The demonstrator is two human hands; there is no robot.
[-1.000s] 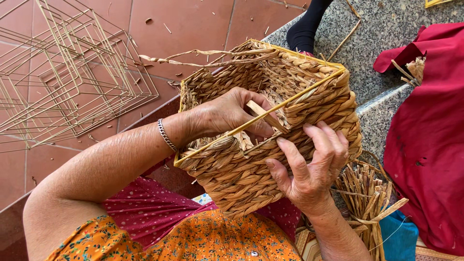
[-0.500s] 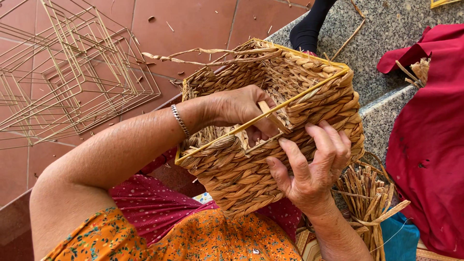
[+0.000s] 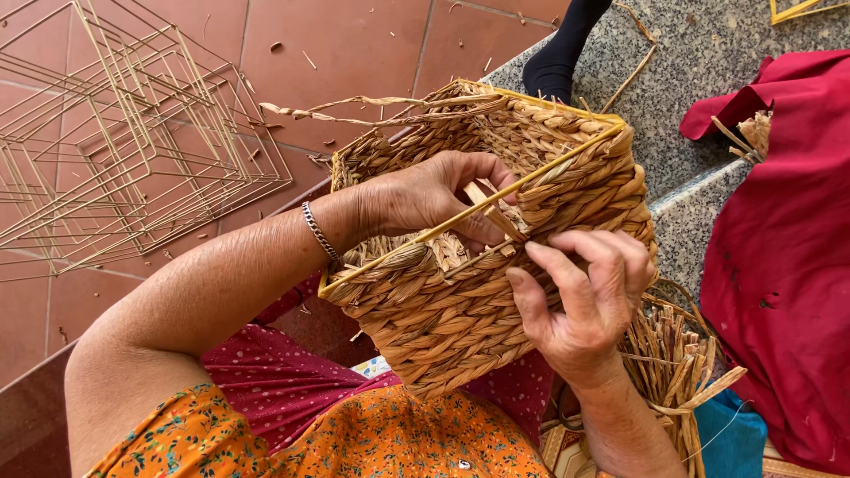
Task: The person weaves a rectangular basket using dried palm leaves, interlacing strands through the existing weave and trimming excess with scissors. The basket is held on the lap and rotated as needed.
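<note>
Two hands work at one woven basket (image 3: 496, 292), which sits tilted on the person's lap near the middle of the scene, its open mouth turned up and to the far right. The left hand (image 3: 425, 195) reaches over the rim and into the basket, fingers curled and pinching a flat pale strand (image 3: 491, 212) just inside the near wall. The right hand (image 3: 580, 296) presses against the outside of that same wall, thumb and fingertips bent and gripping the braided weave right at the rim. A thin yellow wire frame (image 3: 469, 221) runs along the basket's top edge, crossing between the two hands. A silver bracelet (image 3: 320, 232) circles the left wrist. Loose twisted fibre ends (image 3: 354, 108) trail off the far left corner of the basket. On the red tiled floor (image 3: 354, 44) to the far left lie stacked empty wire frames (image 3: 133, 150). To the right, a bundle of dried straw (image 3: 677, 363) rests near the right wrist, beside red cloth (image 3: 788, 265) on the grey stone step (image 3: 691, 71).
</note>
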